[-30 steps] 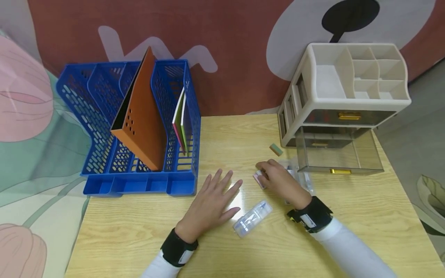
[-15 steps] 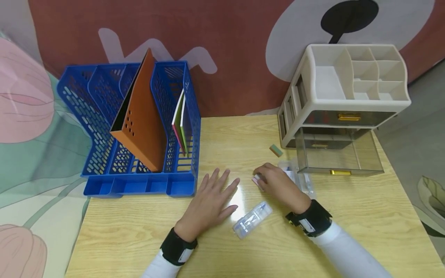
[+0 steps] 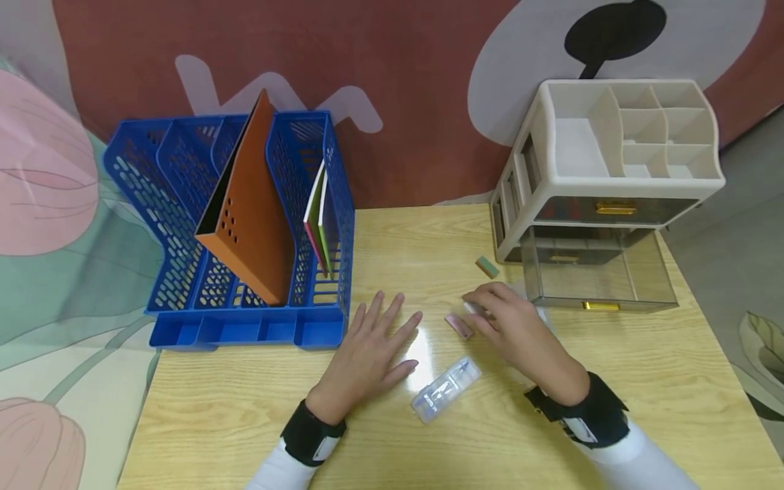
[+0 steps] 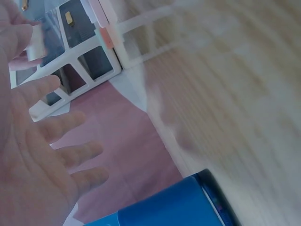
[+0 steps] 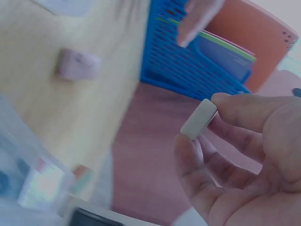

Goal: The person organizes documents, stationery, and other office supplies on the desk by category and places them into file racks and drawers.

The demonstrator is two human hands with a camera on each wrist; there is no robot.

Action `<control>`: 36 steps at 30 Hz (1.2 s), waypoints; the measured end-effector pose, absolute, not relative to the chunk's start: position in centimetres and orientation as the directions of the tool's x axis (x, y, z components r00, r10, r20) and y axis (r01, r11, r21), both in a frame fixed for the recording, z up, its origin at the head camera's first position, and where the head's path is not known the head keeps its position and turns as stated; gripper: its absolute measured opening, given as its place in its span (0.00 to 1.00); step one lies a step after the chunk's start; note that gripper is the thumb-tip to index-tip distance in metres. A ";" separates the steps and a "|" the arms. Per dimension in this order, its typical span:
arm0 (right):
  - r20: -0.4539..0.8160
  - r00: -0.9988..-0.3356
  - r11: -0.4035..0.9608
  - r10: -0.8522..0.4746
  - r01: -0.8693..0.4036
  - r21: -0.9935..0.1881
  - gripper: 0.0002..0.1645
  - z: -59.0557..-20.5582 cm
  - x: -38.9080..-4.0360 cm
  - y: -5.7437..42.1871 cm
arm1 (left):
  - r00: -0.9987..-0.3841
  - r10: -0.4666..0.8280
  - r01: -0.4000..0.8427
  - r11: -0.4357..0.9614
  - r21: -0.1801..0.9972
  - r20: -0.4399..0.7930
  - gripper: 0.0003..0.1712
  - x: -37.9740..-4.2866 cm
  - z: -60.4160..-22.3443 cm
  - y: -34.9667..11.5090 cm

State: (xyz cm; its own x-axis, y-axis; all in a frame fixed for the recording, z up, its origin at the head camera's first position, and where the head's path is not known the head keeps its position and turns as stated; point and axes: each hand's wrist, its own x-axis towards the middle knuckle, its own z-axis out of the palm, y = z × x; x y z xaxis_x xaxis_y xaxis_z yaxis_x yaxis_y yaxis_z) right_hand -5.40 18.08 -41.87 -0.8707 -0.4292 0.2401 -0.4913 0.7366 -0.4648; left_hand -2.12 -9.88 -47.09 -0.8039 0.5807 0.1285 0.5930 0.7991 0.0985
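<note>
My right hand point(image 3: 529, 337) pinches a small white eraser point(image 5: 199, 118) between thumb and finger, a little above the table. On the tabletop just left of it lies a pink eraser point(image 3: 459, 327), apart from the fingers. My left hand point(image 3: 367, 354) is palm down over the table with its fingers spread, holding nothing. Between the hands sits a clear plastic case point(image 3: 446, 389) with small items inside that I cannot make out. More clear plastic point(image 3: 544, 316) shows behind my right hand, mostly covered by it. A green and orange eraser point(image 3: 487, 267) lies farther back.
A white drawer organizer point(image 3: 637, 180) stands at the back right, its see-through drawer point(image 3: 600, 279) pulled out over the table. On the left is a blue file rack point(image 3: 245, 316) bearing an orange folder point(image 3: 251, 218) and thin booklets point(image 3: 318, 221).
My right hand has shifted right with the white eraser, leaving the pink eraser in plain sight on the table. My left hand has barely moved.
</note>
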 end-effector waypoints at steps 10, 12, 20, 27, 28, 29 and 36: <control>0.433 -0.800 0.702 -0.415 -0.584 -0.408 0.23 -38.4 -4.1 19.6 | -0.816 0.558 0.575 0.811 0.112 0.151 0.43 -2.2 -46.7 -10.1; 0.449 -0.797 0.705 -0.404 -0.584 -0.401 0.24 -37.9 -4.0 19.9 | -0.814 0.558 0.577 0.809 0.115 0.158 0.43 -2.1 -46.6 -10.1; 0.500 -0.795 0.794 -0.343 -0.530 -0.297 0.25 -36.3 -5.1 23.0 | -0.809 0.565 0.582 0.809 0.085 0.162 0.43 -1.8 -46.4 -10.1; 0.454 -0.841 0.849 -0.295 -0.448 -0.279 0.20 -36.1 -7.8 25.7 | -0.811 0.565 0.580 0.811 0.078 0.153 0.43 -1.8 -46.4 -10.5; 0.447 -0.843 0.852 -0.298 -0.446 -0.273 0.20 -36.2 -8.2 26.0 | -0.811 0.564 0.579 0.811 0.078 0.154 0.44 -1.8 -46.4 -10.6; 0.440 -0.846 0.855 -0.302 -0.444 -0.268 0.20 -36.4 -8.6 26.2 | -0.811 0.565 0.579 0.811 0.077 0.153 0.44 -1.8 -46.4 -10.6; 0.301 -0.890 0.882 -0.341 -0.414 -0.225 0.18 -37.1 -10.4 27.1 | -0.807 0.572 0.584 0.810 0.056 0.148 0.44 -1.9 -46.4 -11.0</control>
